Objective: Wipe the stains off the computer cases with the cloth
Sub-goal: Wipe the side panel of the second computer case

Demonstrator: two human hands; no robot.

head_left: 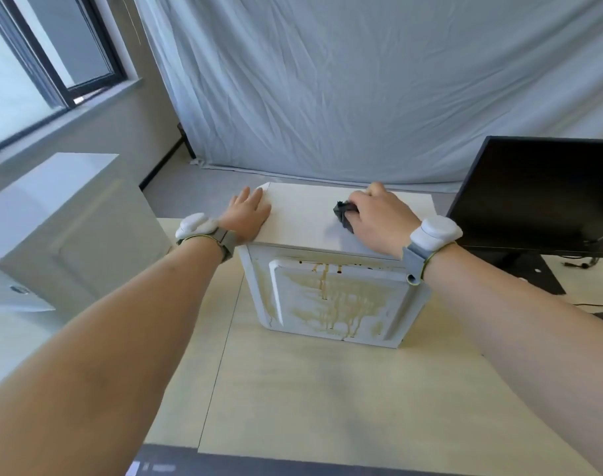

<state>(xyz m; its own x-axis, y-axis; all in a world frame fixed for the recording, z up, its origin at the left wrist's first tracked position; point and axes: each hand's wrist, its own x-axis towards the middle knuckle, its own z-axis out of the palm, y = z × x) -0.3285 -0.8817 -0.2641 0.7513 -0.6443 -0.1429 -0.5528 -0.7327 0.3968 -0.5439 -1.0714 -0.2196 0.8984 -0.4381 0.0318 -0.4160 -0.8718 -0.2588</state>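
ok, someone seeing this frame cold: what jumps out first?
The yellowish-brown drip stains running down the near side panel of the white computer case at table centre. Next, the right hand gripping a dark cloth on the case's top, with the left hand resting flat on the top's left edge. A black monitor stands at right.

The computer case looked like matt white painted metal, smooth on top, its near panel streaked with dried yellowish stains. The dark cloth looked soft and crumpled. The table showed pale, matt wood grain. The far backdrop was wrinkled grey fabric; the monitor screen was glossy black.
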